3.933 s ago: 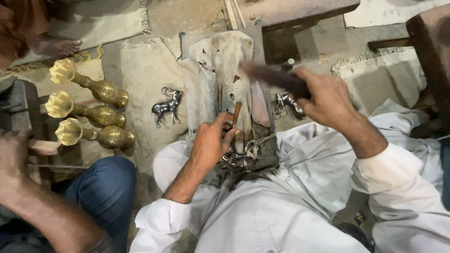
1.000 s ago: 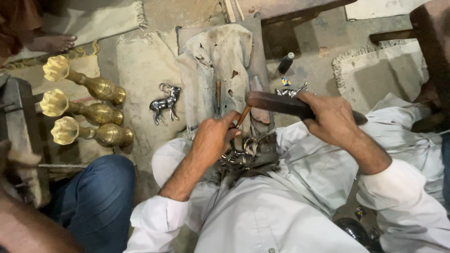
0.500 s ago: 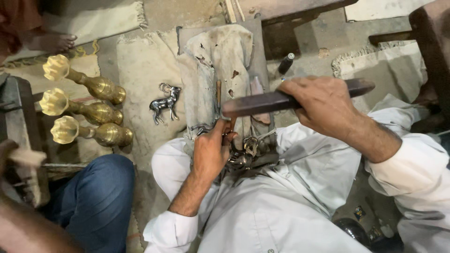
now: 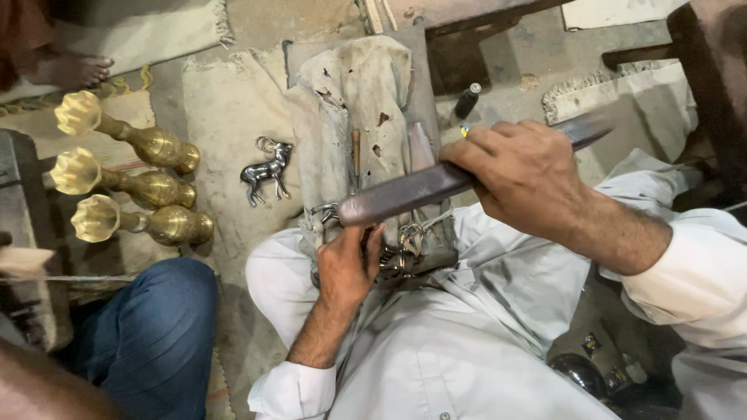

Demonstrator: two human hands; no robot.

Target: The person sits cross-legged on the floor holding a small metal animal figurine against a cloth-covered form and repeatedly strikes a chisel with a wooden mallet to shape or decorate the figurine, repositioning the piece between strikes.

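My right hand [image 4: 529, 175] grips a long dark metal bar [image 4: 405, 193], raised and lying across the view above my lap. Below its left end my left hand [image 4: 346, 264] is closed on a small silver metal piece [image 4: 401, 257] that rests on a worn cloth-covered block [image 4: 350, 101] between my knees. Whether the bar touches the piece I cannot tell. I sit on the floor in white clothes. A thin hand tool [image 4: 355, 152] lies on the cloth just beyond my hands.
A silver deer figurine [image 4: 266, 171] stands on a mat to the left. Three brass vases [image 4: 148, 187] lie on their sides farther left. Another person's knee in blue jeans [image 4: 148, 334] is at lower left, a bare foot [image 4: 74, 70] at top left. A small dark bottle [image 4: 467, 99] stands behind.
My right hand has lifted the bar higher and closer to the camera, after holding it low over the piece a second ago. My left hand stays on the silver piece.
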